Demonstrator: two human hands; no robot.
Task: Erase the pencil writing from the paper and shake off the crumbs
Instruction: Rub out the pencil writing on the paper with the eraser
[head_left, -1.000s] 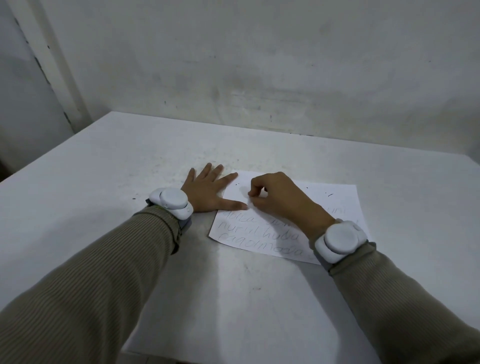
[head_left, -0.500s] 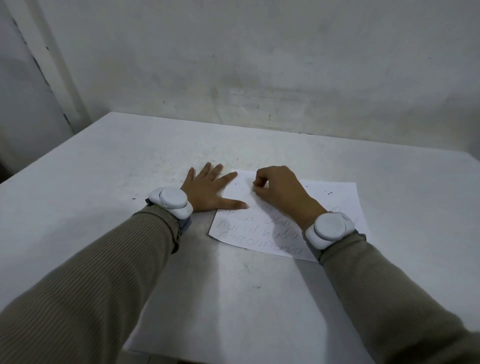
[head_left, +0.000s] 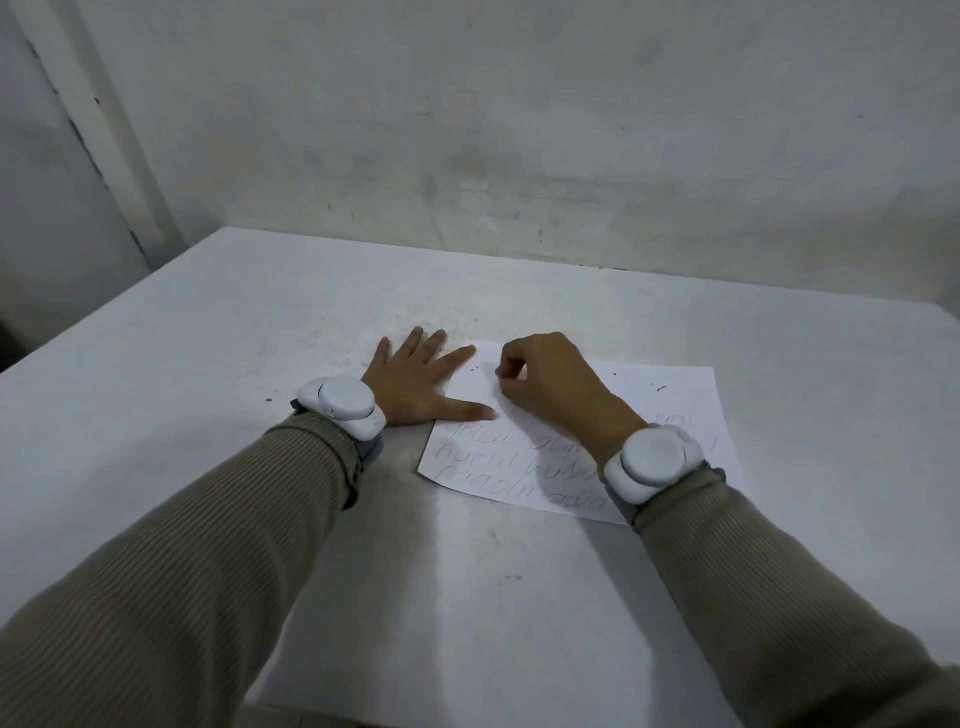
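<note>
Paper (head_left: 670, 410) flat on table (head_left: 260, 338), pencil writing (head_left: 498, 462) across near half. Left hand (head_left: 410, 382) spread flat, thumb on left edge. Right hand (head_left: 550, 379) curled over top part, pinch contents hidden.

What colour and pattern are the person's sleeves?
Beige, finely ribbed sleeves; clearest in the head view.

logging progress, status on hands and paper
Left hand flat, pinning paper edge. Right hand pinched at top left, eraser hidden. Three lines of writing remain, crumbs on sheet. Nothing in the way.

Flat left grip (head_left: 415, 382), fingers (head_left: 457, 354) spread; right grip (head_left: 550, 387) curled, pinching.
</note>
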